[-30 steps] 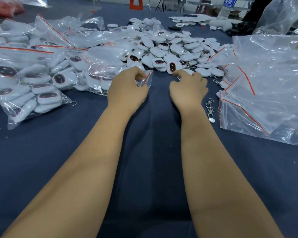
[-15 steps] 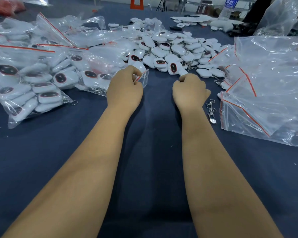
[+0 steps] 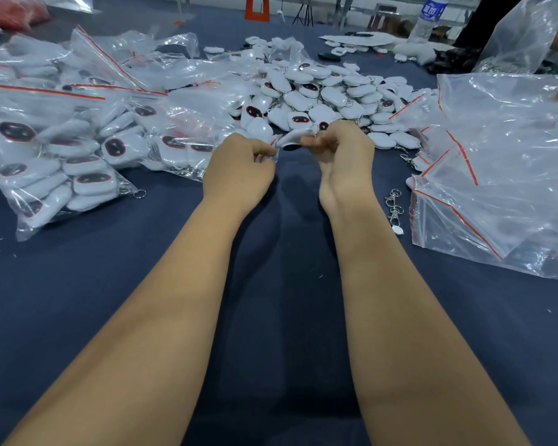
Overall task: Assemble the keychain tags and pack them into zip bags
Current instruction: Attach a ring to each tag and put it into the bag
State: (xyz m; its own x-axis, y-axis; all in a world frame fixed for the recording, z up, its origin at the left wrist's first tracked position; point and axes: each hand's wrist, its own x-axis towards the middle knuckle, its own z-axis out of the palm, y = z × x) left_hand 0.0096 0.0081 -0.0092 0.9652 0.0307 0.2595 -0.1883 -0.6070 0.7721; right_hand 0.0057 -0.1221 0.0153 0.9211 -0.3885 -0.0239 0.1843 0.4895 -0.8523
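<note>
My right hand (image 3: pixel 342 156) pinches a white keychain tag (image 3: pixel 291 140) with a dark oval face, held just above the blue cloth. My left hand (image 3: pixel 239 169) pinches the edge of a small clear zip bag (image 3: pixel 273 143) with a red seal strip, right beside the tag's left end. Whether the tag's tip is inside the bag's mouth I cannot tell. Behind my hands lies a heap of loose white tags (image 3: pixel 329 91).
Filled zip bags of tags (image 3: pixel 62 149) pile up on the left. Empty clear zip bags (image 3: pixel 496 162) lie heaped on the right. Loose metal clasps (image 3: pixel 394 207) rest near my right wrist. A water bottle (image 3: pixel 427 14) stands at the far edge of the blue table (image 3: pixel 78 300).
My right hand has taken a white tag from the heap and turned inward, bringing it to the small bag that my left hand holds. Both hands have drawn closer together.
</note>
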